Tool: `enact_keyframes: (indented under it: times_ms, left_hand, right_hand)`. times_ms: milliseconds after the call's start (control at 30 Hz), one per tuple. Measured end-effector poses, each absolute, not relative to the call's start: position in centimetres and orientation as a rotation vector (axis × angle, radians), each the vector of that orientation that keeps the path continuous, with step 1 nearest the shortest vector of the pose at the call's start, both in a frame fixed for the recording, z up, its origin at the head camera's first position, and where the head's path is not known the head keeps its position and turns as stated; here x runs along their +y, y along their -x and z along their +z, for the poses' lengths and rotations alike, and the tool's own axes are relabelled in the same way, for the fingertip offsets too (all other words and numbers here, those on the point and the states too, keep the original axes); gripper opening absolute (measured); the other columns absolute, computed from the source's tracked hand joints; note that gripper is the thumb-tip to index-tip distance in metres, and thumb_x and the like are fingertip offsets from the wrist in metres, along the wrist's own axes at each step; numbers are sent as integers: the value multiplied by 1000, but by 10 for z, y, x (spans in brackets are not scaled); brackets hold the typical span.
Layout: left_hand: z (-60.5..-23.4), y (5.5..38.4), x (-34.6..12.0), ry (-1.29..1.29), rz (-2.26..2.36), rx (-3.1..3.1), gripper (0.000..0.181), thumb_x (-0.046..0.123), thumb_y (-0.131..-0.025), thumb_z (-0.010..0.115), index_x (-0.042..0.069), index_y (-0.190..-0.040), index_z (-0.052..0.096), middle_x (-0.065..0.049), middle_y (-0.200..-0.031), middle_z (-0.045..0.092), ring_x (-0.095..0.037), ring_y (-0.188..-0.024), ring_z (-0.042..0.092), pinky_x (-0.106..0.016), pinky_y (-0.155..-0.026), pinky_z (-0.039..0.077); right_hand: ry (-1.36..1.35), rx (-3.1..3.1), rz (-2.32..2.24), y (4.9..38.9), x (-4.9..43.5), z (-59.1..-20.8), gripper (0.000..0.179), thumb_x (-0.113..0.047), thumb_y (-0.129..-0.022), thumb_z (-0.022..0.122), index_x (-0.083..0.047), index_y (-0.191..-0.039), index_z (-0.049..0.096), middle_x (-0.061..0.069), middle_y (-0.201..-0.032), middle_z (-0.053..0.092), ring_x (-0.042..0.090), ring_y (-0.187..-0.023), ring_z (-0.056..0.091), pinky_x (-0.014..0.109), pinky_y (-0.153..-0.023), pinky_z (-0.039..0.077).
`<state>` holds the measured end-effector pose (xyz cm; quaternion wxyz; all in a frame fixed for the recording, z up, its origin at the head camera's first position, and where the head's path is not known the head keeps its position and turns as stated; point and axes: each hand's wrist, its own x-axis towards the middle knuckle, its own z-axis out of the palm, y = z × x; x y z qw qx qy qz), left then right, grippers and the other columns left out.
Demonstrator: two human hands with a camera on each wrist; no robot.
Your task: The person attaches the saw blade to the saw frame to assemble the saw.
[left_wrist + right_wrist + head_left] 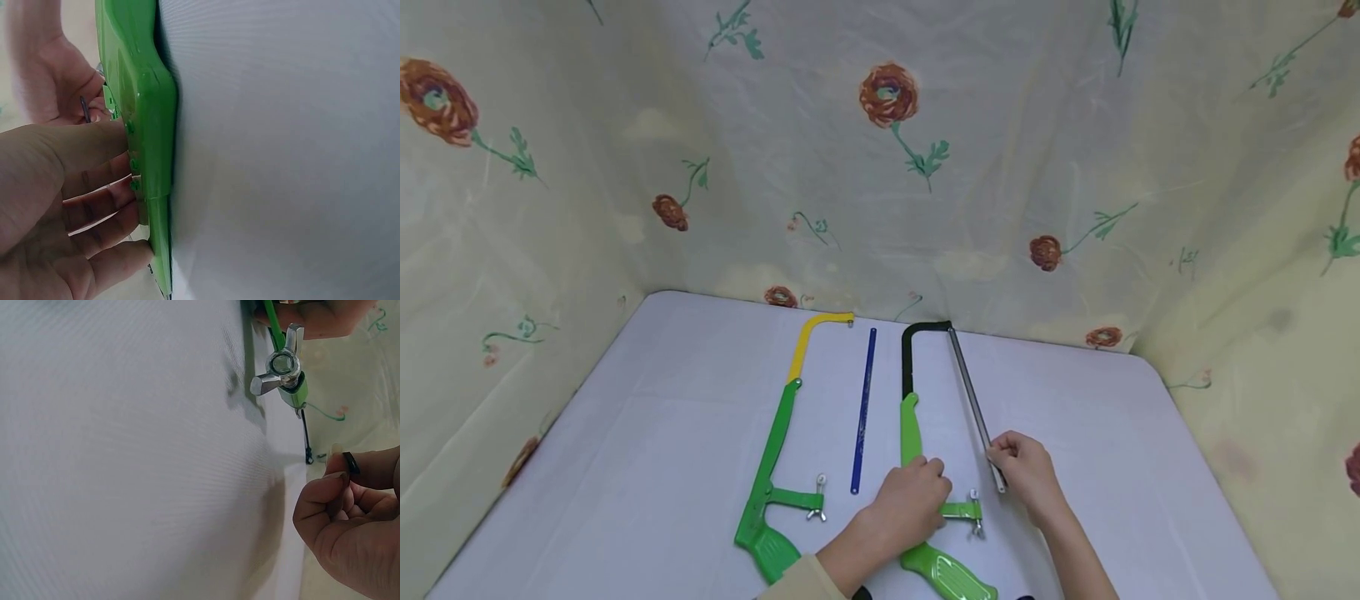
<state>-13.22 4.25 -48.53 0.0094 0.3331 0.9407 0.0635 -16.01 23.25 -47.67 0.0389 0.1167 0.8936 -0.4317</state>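
Two grips: left hand (908, 506) holds the light-green saw frame (910, 429), right hand (1028, 473) pinches the grey blade (972, 393); only the head view shows the blue blade (863, 410).

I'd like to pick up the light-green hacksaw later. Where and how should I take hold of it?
Probably by the handle, coming from the near side and wrapping round it: it is broad, grooved and points that way. The left hand holds the light-green hacksaw farther up, leaving the handle free; keep clear of the gray blade, which the right hand pinches.
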Motion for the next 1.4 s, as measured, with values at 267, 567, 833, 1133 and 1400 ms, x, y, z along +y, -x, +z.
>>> enact_keyframes:
  times_ms: [267, 567, 833, 1133, 1400]
  left_hand:
    - [-486, 132, 42, -1045, 191, 2939, 33, 41, -82, 79, 20, -107, 74, 4, -102, 65, -7, -85, 55, -21, -63, 51]
    - [-485, 131, 42, -1047, 191, 2946, 32, 41, -83, 79, 20, -106, 74, 5, -100, 64, -7, -85, 55, -22, -63, 51]
    - [-486, 131, 42, -1042, 212, 2941, 33, 41, -82, 79, 19, -107, 74, 4, -102, 65, -7, -86, 55, -22, -64, 51]
    - [-486, 131, 43, -1044, 201, 2953, 32, 41, -82, 79, 19, -106, 75, 4, -101, 65, -7, -85, 55, -22, -63, 51]
    - [-486, 131, 43, -1039, 182, 2965, 33, 41, -82, 79, 20, -106, 75, 5, -101, 64, -7, -85, 55, -23, -63, 51]
  right_hand:
    - [-344, 2738, -1330, 162, 233, -476, 12, -7, -91, 57, 4, -93, 63, 0, -71, 51, 14, -68, 44, 24, -55, 37]
    - [-355, 2719, -1326, 163, 235, -481, 13, -8, -92, 57, 4, -94, 63, 1, -73, 53, 15, -69, 45, 24, -55, 38]
    - [-363, 2708, -1337, 164, 235, -482, 14, -8, -93, 57, 4, -94, 63, 2, -74, 53, 15, -70, 45, 25, -56, 38]
    - [-364, 2686, -1361, 165, 235, -482, 14, -8, -94, 56, 5, -94, 63, 2, -75, 54, 15, -71, 46, 25, -56, 40]
    - [-371, 2608, -1444, 164, 235, -482, 16, -8, -95, 55, 6, -96, 62, 3, -76, 54, 16, -71, 48, 26, -58, 43]
